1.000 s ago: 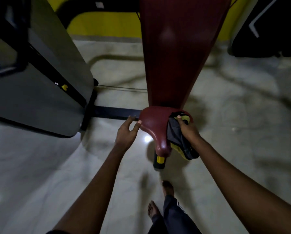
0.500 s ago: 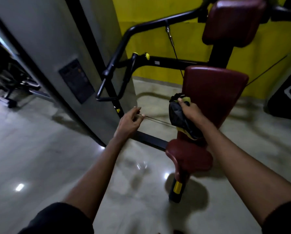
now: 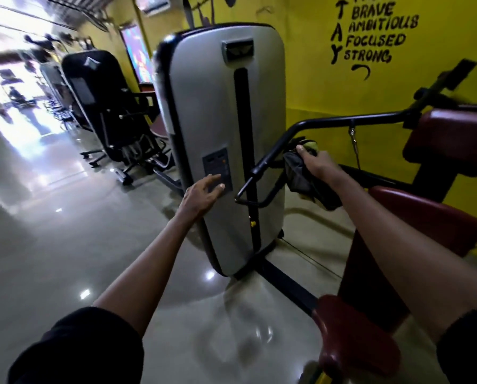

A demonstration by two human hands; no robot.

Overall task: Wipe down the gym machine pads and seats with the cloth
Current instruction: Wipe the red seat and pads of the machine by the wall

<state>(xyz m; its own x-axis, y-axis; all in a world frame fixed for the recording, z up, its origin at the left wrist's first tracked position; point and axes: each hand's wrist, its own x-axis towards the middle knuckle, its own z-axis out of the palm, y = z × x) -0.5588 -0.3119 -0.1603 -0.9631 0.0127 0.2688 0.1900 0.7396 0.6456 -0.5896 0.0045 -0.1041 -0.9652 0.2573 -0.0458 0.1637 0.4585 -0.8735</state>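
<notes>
The left hand [image 3: 204, 194] reaches to the grey weight-stack cover [image 3: 223, 106], fingers [image 3: 213, 178] straight, spread, holding nothing. At 3 o'clock from it, the right hand [image 3: 319, 166] curls its fingers round the dark cloth [image 3: 301, 178], which hangs toward 6 o'clock beside the black handle bar [image 3: 270, 155]. The maroon back pad [image 3: 431, 220] lies at 4 o'clock.

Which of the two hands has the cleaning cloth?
The right hand, gripping the dark cloth beside the black handle bar; the left hand is open and empty.
</notes>
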